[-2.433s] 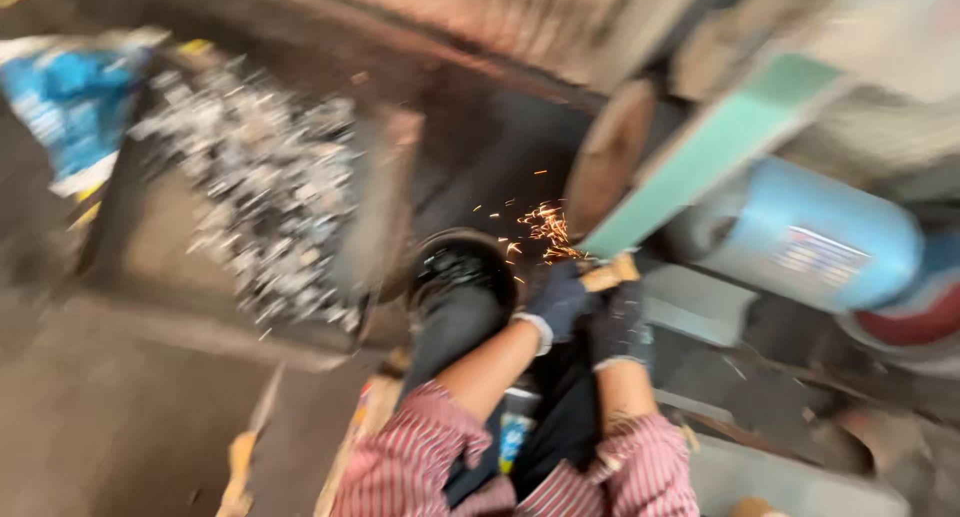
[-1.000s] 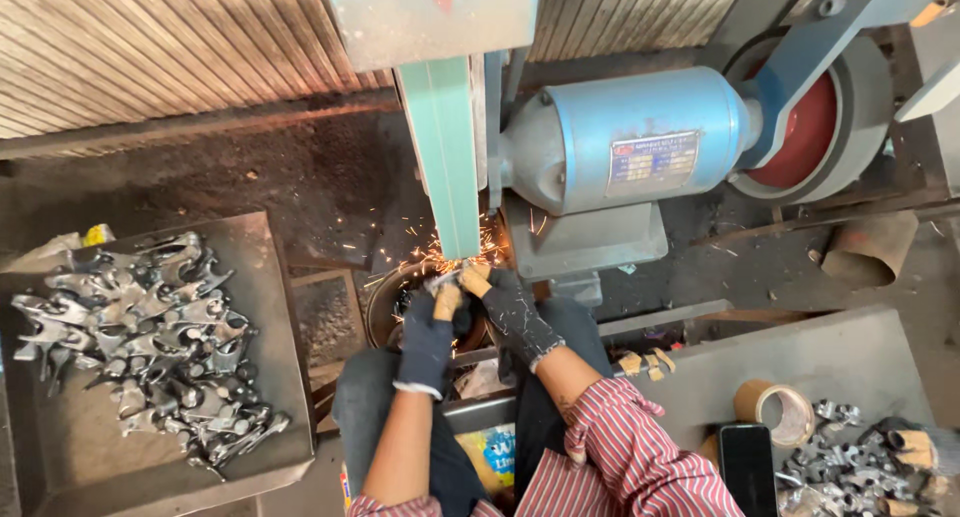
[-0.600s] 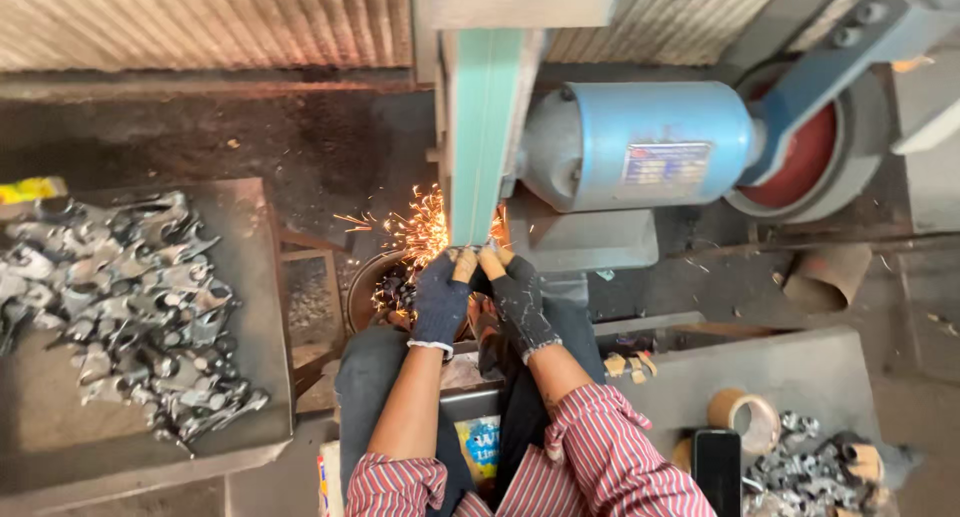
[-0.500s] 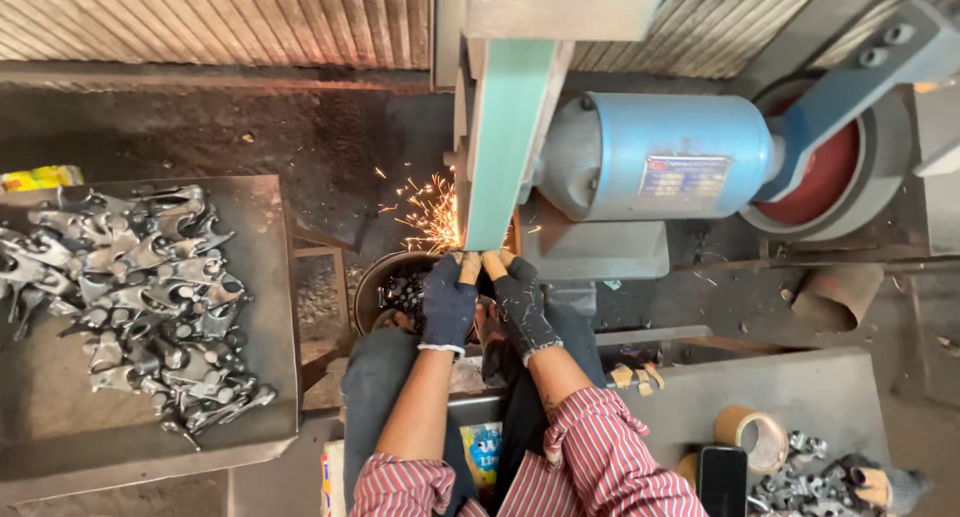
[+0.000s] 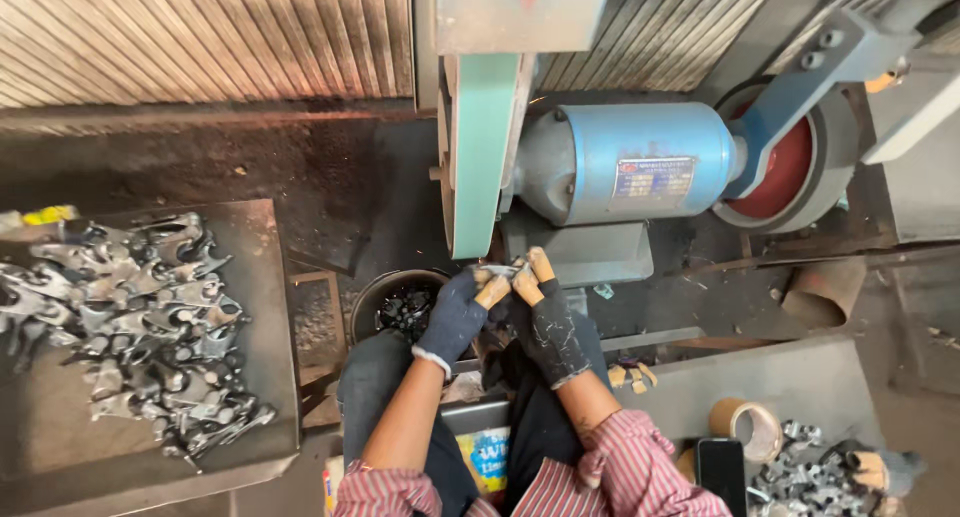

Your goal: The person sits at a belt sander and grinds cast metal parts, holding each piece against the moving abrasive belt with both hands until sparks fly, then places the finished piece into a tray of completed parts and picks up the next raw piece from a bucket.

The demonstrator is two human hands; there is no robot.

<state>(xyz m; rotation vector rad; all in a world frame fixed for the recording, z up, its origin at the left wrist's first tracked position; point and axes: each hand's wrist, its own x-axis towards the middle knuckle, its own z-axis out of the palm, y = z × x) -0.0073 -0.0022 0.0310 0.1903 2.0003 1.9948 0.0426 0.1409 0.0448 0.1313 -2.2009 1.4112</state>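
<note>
Small grey metal part (image 5: 503,272), level, just below green belt (image 5: 483,157).

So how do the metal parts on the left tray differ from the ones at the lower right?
The metal parts on the left tray form a large, spread-out pile in full view on a flat dark tray. The parts at the lower right are a smaller, tighter cluster, partly cut off by the frame edge, lying beside a tape roll and a phone. Both piles are grey metal, and neither gloved hand touches them.

Roll of tape (image 5: 746,429) beside dark phone (image 5: 722,474)
</note>
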